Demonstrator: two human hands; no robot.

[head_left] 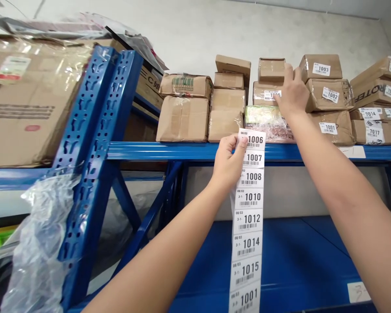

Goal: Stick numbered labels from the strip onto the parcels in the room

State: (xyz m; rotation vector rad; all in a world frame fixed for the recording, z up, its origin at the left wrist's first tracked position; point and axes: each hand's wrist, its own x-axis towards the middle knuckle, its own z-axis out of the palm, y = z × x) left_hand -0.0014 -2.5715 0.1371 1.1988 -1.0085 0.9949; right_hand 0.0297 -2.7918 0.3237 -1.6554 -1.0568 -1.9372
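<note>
My left hand (pixel 227 161) pinches the top of a long strip of white barcode labels (pixel 248 217) that hangs down in front of the blue shelf beam (pixel 169 151); numbers 1006 to 1001 show on it. My right hand (pixel 291 93) reaches up with fingers spread and presses flat on a brown taped parcel (pixel 266 92) that carries a white label, in the stack on the upper shelf. Another small parcel (pixel 271 69) sits above it.
Several brown parcels fill the upper shelf; those on the right (pixel 329 94) carry numbered labels. A large cardboard box (pixel 29 100) stands at left behind blue rack uprights (pixel 91 143). Clear plastic wrap (pixel 39 243) hangs at lower left. A lower blue shelf (pixel 296 256) lies below.
</note>
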